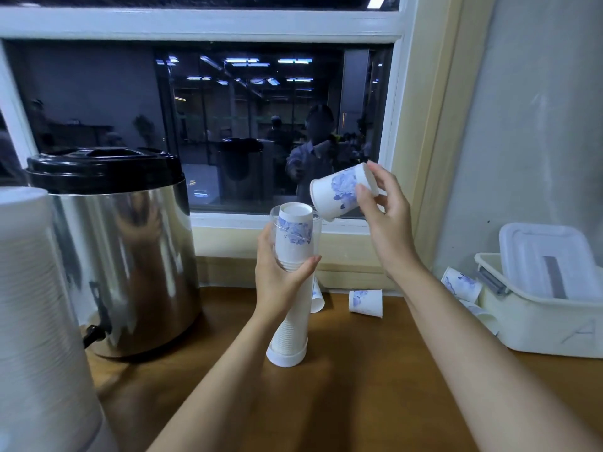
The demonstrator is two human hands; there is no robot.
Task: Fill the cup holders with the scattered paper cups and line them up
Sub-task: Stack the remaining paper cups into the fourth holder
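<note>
A clear tube cup holder [290, 318] stands tilted on the wooden counter, filled with a stack of white paper cups. My left hand [280, 278] grips the tube near its top, where an upside-down cup with a blue flower print [293, 233] sits. My right hand [385, 210] holds another blue-flowered paper cup [342, 190] tilted just above and to the right of the tube's mouth. Loose cups lie on the counter: one on its side [365, 303], one [316, 300] partly hidden behind the tube, and one leaning against the white box [461, 283].
A steel drinks urn with a black lid [120, 249] stands at the left. A second tall stack of white cups [36, 321] fills the near left. A white lidded plastic box [538, 305] sits at the right. A window runs behind the counter [359, 386].
</note>
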